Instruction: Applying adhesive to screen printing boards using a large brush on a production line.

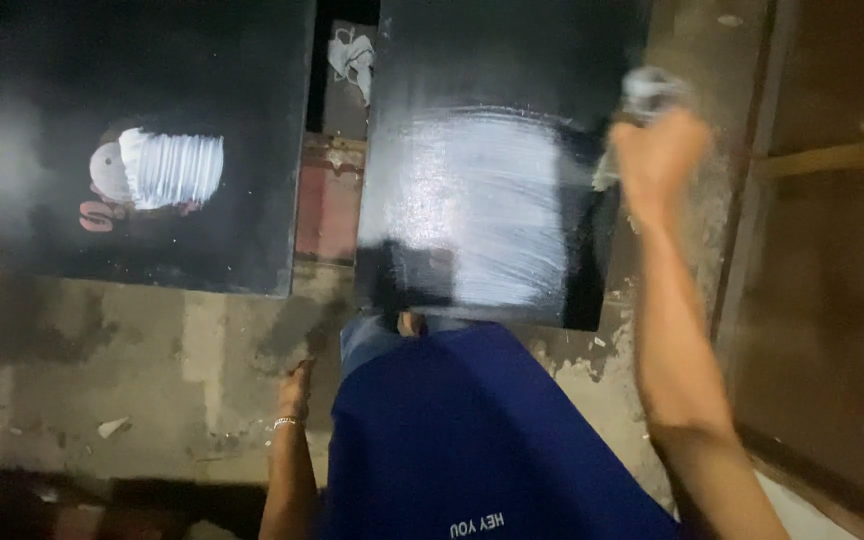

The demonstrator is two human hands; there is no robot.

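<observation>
My right hand (pixel 657 155) is raised at the right edge of a glossy black board (pixel 482 60) and grips a crumpled whitish rag (pixel 644 92). The board's middle is smeared with wet white streaks (pixel 492 200). My left hand (pixel 295 388) rests flat on the concrete floor below the board's lower left corner, holding nothing; a bracelet circles its wrist. My blue shirt (pixel 472 440) and a knee in jeans (pixel 367 340) fill the lower centre.
A second black board (pixel 72 70) lies to the left, bearing a white smeared patch (pixel 172 168) over a pale mark. A crumpled white cloth (pixel 352 58) and a reddish strip (pixel 327 205) sit between the boards. Wooden framing (pixel 832 155) runs along the right.
</observation>
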